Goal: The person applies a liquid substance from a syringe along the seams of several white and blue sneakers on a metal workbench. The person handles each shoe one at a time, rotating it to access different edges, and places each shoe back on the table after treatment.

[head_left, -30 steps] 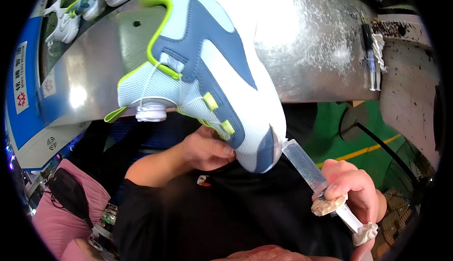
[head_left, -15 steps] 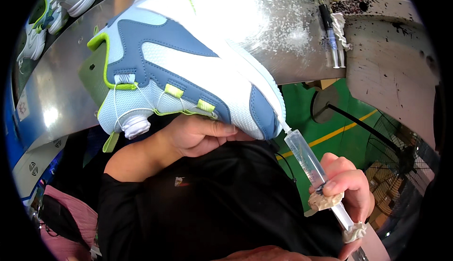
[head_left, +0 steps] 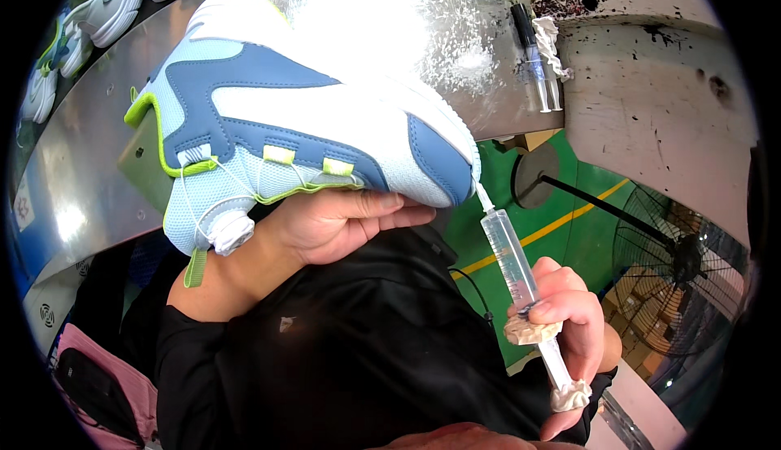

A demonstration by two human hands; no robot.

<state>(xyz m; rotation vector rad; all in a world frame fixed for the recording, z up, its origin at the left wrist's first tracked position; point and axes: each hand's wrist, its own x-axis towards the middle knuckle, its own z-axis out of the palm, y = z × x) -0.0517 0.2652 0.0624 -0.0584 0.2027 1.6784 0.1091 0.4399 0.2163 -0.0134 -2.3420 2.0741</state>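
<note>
A light-blue, white and slate-blue sneaker (head_left: 277, 107) with lime trim lies on its side, toe pointing right. My left hand (head_left: 342, 224) closes on it from below, near the front of the upper. An olive-green last (head_left: 146, 165) fills the shoe's opening, and a white lacing dial (head_left: 231, 233) sits on the tongue. My right hand (head_left: 573, 312) grips a clear syringe (head_left: 510, 259) with cream-coloured wrapping at the flange and plunger end. My thumb is at the plunger end. The syringe's white tip touches the sole edge at the toe.
A shiny metal bench (head_left: 89, 153) lies behind the shoe. On its right part rest a dark-filled syringe (head_left: 527, 43) and a wrapped white one (head_left: 550, 51). More sneakers (head_left: 110, 6) stand far left. A black floor fan (head_left: 663, 271) is at right, above a green floor (head_left: 590, 181).
The view has shifted, so most things sit further left. The sneaker's toe has swung slightly upward. The syringe stands a bit steeper, its tip now higher along the toe's sole edge.
</note>
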